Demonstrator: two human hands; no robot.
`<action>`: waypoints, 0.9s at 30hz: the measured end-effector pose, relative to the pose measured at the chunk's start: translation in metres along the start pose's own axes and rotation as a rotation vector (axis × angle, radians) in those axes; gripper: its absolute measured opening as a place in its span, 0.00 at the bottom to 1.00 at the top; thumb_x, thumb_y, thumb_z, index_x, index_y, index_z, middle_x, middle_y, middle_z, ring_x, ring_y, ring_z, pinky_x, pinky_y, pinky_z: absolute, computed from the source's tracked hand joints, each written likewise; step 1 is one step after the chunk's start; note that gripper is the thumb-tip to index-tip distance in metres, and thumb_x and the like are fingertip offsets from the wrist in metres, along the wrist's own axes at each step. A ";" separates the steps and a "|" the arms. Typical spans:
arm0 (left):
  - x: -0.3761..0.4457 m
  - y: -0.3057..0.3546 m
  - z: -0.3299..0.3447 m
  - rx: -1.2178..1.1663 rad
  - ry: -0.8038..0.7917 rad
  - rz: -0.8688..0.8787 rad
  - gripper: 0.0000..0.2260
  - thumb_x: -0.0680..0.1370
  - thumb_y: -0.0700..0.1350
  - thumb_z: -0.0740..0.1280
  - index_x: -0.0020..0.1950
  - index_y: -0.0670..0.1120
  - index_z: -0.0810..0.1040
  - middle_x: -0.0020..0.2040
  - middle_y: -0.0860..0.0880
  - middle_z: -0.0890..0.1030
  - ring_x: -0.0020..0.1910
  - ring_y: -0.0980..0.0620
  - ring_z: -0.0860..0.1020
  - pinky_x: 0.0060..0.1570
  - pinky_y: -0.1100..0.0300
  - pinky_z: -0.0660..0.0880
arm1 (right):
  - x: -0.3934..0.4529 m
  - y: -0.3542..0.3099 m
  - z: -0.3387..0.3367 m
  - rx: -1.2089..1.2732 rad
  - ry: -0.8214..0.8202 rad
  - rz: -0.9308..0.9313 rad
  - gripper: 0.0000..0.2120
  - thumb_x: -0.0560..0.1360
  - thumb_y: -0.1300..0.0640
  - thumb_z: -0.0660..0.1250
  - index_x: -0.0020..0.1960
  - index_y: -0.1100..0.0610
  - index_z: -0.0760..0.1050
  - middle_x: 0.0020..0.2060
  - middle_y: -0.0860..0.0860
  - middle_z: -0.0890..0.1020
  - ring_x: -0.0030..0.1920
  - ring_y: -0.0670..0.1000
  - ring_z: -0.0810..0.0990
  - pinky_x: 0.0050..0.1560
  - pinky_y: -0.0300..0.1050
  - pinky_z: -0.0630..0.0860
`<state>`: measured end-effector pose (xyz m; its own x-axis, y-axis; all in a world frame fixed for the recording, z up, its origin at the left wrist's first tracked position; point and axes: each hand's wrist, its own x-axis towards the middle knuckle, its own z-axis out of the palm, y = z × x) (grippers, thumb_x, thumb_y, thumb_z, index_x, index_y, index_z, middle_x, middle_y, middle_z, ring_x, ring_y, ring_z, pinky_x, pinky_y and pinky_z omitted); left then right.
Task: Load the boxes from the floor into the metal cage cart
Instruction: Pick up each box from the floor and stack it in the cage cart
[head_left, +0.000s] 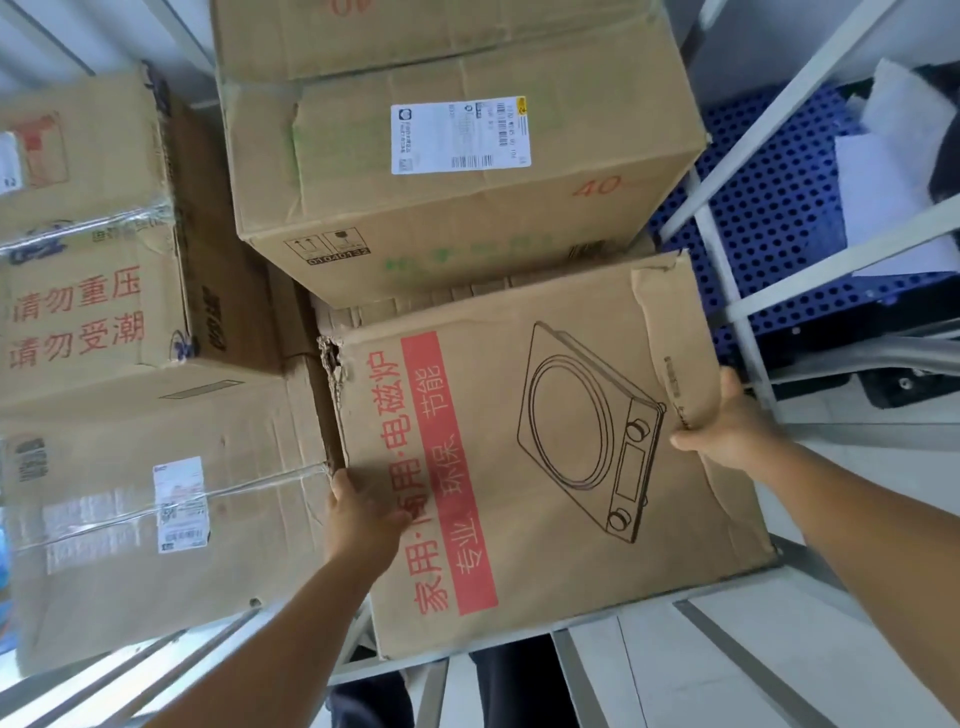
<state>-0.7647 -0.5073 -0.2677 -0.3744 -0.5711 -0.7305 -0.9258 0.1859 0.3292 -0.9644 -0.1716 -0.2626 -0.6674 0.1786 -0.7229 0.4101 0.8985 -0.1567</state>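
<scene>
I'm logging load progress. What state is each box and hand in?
Cooktop box: flat, held, flap lifted.
Left hand: pressing its left edge.
Right hand: gripping the raised flap.
Labelled box: stacked, closed, dented.
Taped box: closed.

Boxes (467, 171) packed tight; no gaps.

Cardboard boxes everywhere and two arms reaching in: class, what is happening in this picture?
A person is setting a flat brown cardboard box printed with a cooker drawing and a red band among other boxes inside a grey metal cage cart. The left hand rests on its left edge; the right hand grips its right edge. Behind it sits a larger brown box with a white shipping label, and taped boxes stand to the left.
</scene>
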 end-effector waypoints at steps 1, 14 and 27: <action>-0.002 -0.001 0.001 0.010 -0.007 -0.001 0.33 0.71 0.37 0.74 0.71 0.43 0.61 0.64 0.43 0.69 0.59 0.41 0.74 0.51 0.50 0.76 | 0.000 0.002 0.001 -0.026 -0.022 0.001 0.48 0.66 0.55 0.79 0.75 0.53 0.52 0.66 0.58 0.73 0.63 0.61 0.74 0.57 0.54 0.72; 0.029 0.014 0.019 0.032 0.066 0.006 0.34 0.70 0.39 0.76 0.70 0.44 0.62 0.64 0.42 0.72 0.52 0.44 0.75 0.35 0.59 0.70 | 0.031 -0.016 -0.002 0.084 0.056 -0.013 0.48 0.67 0.55 0.78 0.77 0.52 0.51 0.69 0.57 0.70 0.66 0.61 0.71 0.65 0.58 0.71; 0.018 0.035 0.008 0.267 -0.005 0.098 0.49 0.71 0.46 0.76 0.79 0.50 0.44 0.75 0.45 0.61 0.61 0.42 0.75 0.45 0.54 0.74 | 0.012 -0.030 0.000 -0.055 0.039 0.037 0.59 0.68 0.52 0.78 0.79 0.51 0.35 0.77 0.58 0.50 0.75 0.62 0.57 0.71 0.61 0.62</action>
<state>-0.8038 -0.5046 -0.2743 -0.4627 -0.5359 -0.7063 -0.8658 0.4444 0.2300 -0.9850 -0.1962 -0.2669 -0.6766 0.2267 -0.7006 0.4007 0.9116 -0.0920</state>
